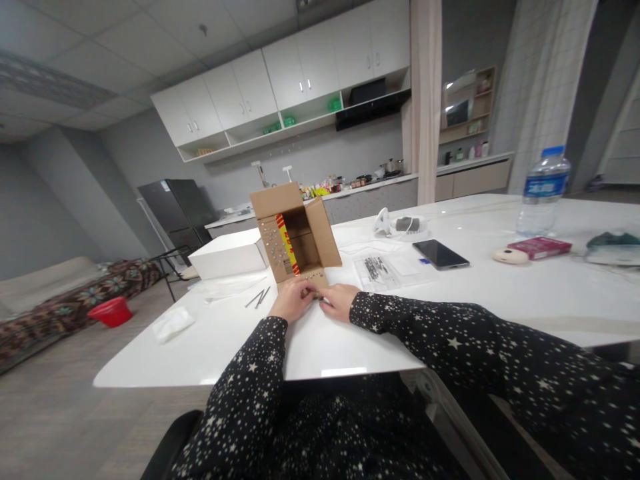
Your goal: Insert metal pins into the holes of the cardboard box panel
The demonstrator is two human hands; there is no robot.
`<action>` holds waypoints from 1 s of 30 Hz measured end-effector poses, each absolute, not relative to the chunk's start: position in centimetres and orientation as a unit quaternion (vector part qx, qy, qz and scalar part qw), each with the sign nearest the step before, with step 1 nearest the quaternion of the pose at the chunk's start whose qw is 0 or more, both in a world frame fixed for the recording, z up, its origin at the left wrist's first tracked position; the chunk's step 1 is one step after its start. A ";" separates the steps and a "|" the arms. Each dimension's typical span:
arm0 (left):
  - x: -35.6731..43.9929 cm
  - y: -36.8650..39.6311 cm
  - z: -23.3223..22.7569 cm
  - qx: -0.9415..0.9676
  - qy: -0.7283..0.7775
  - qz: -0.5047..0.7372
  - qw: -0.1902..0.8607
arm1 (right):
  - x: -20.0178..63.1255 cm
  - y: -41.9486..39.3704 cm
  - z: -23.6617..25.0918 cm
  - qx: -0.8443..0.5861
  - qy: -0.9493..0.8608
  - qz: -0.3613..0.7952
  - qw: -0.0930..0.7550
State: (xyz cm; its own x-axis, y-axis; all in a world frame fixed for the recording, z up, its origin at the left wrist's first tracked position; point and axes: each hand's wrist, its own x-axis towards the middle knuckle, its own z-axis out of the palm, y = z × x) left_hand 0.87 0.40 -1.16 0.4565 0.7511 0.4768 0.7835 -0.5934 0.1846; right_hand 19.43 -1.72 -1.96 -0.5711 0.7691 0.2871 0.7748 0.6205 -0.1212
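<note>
An open cardboard box stands on the white table, its mouth facing me and its flaps spread. Small shiny round dots and a red-and-yellow label cover its left flap. At the lower flap, my left hand has its fingers pinched together. My right hand meets it from the right, fingers closed around something small and dark. What lies between the fingertips is too small to name. Left of my left hand lie several thin metal rods.
A white box stands behind on the left, with crumpled white plastic nearer me. To the right are a clear plastic bag, a black phone, a white fan-like device, a pink box and a water bottle.
</note>
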 end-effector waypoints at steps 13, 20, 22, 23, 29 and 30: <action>0.9 0.2 -1.2 -0.862 -0.443 -0.244 0.010 | 19.5 -1.8 -2.0 -0.440 -0.884 -0.003 0.158; 0.7 0.4 -1.4 -0.863 -0.445 -0.238 0.016 | 19.5 -2.0 -1.8 -0.443 -0.883 -0.007 0.153; 0.7 0.3 -1.4 -0.863 -0.446 -0.237 0.016 | 19.5 -2.1 -1.7 -0.442 -0.884 -0.008 0.153; 0.7 0.3 -1.3 -0.862 -0.447 -0.237 0.016 | 19.5 -2.1 -1.7 -0.441 -0.884 -0.008 0.152; 0.9 -0.2 -0.8 -0.841 -0.473 -0.255 0.056 | 19.6 -2.3 -1.3 -0.434 -0.887 -0.009 0.157; 1.0 -0.3 -0.6 -0.833 -0.483 -0.260 0.068 | 19.5 -2.4 -1.2 -0.434 -0.888 -0.009 0.156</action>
